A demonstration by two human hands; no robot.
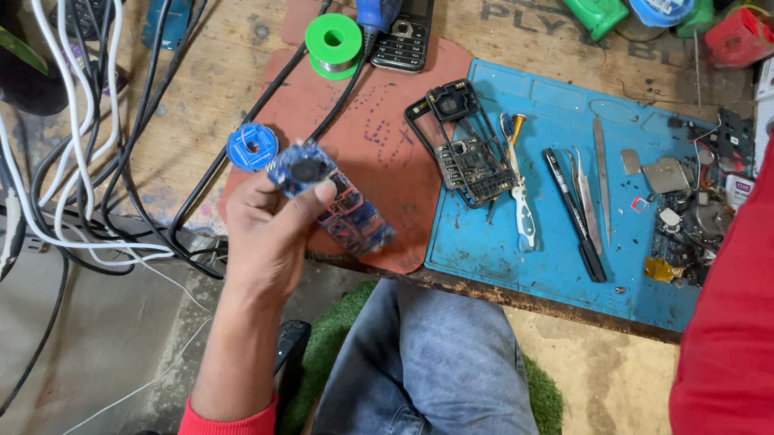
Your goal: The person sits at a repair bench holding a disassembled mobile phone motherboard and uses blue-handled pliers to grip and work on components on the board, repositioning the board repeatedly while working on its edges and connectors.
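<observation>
A red sleeve (pixel 764 319) fills the near right edge; the right hand itself is out of view, so whether it is spread or closed cannot be told. Below the left hand, a knee in blue jeans (pixel 432 378) pokes out under the desk (pixel 220 62) edge. Beyond the left hand lies a reddish mat (pixel 386 140), and to its right a blue work mat (pixel 557 256). Left of the hand, a tangle of black and white cables (pixel 75 143) hangs off the desk.

The left hand (pixel 269 233) is raised over the desk edge, fingers curled, thumb pressed on top, pinching a blue circuit board (pixel 336 197) at its near end; the board juts out to the right above the reddish mat. It looks light, thin and stiff, probably fragile at its small parts, so it is best held by its edges, as here.

Right of the hand, on the blue mat, lie a black phone frame (pixel 463 148), a small screwdriver (pixel 518 189) and tweezers (pixel 594 188). Beyond the hand stands a green solder spool (pixel 333 43); just left of the board sits a small blue reel (pixel 252 147).
</observation>
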